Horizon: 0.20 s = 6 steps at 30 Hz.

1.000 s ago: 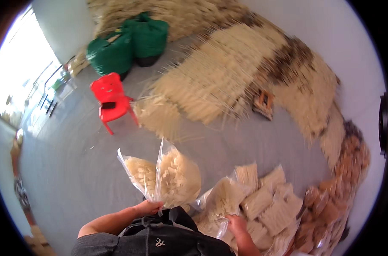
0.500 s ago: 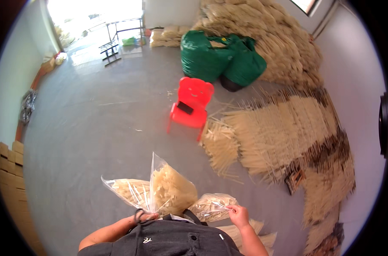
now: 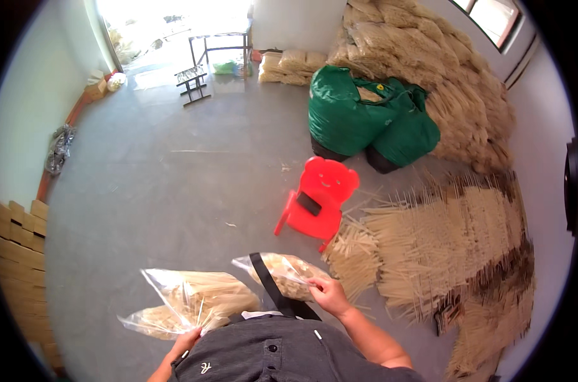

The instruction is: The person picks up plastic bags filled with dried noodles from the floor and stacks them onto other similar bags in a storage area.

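My left hand (image 3: 186, 341) is closed on the near edge of a clear plastic bag (image 3: 215, 294) filled with pale, flat sticks. A second clear bag (image 3: 154, 322) with similar contents lies against it on the left, partly hidden; whether that hand grips it too is unclear. My right hand (image 3: 330, 297) pinches the right end of a smaller clear bag (image 3: 289, 267) holding pale pieces. Across this bag runs a black strap (image 3: 270, 283) that comes from the front of my body.
A red child's chair (image 3: 324, 197) bearing a dark flat object (image 3: 309, 204) stands ahead. Loose pale sticks (image 3: 441, 245) cover the floor at right. Green sacks (image 3: 349, 114) sit before a tall pile of bundles (image 3: 429, 57). Cardboard boxes (image 3: 21, 274) line the left wall.
The view has shifted, so the chair and sacks appear lower and farther right. My right hand has carried its bag forward and left, under the strap. The left-hand bags now lean lower and leftward.
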{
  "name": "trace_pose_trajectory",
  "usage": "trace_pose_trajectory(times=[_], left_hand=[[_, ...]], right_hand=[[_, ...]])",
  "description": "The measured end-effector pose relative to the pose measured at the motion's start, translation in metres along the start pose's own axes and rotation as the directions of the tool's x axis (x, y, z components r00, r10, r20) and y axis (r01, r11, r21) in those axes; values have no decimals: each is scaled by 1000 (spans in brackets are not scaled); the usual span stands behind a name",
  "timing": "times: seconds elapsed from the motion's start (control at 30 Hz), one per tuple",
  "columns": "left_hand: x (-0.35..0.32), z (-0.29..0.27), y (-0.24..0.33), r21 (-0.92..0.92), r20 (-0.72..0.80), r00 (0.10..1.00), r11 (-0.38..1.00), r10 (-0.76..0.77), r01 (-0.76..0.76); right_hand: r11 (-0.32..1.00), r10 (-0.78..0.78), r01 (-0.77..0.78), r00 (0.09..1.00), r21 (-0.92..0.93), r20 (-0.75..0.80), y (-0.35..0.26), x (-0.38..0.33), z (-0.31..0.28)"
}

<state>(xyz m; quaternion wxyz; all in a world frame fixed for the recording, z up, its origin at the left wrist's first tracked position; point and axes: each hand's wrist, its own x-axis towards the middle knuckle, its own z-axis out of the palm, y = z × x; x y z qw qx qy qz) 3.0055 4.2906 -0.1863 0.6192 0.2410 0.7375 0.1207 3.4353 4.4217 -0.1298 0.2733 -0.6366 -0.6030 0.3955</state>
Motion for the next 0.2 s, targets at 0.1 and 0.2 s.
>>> trace_pose_trajectory(times=[0.1,0.2], left_hand=[[14,14,36,-180,-76,987,976,-140,125],[52,9,42,-524,-109,979,847,-174,92]], right_hand=[[988,137,-147,976,44,171,-22,87,-16],[992,-22,-1,983,126,183,-42,174,-21]])
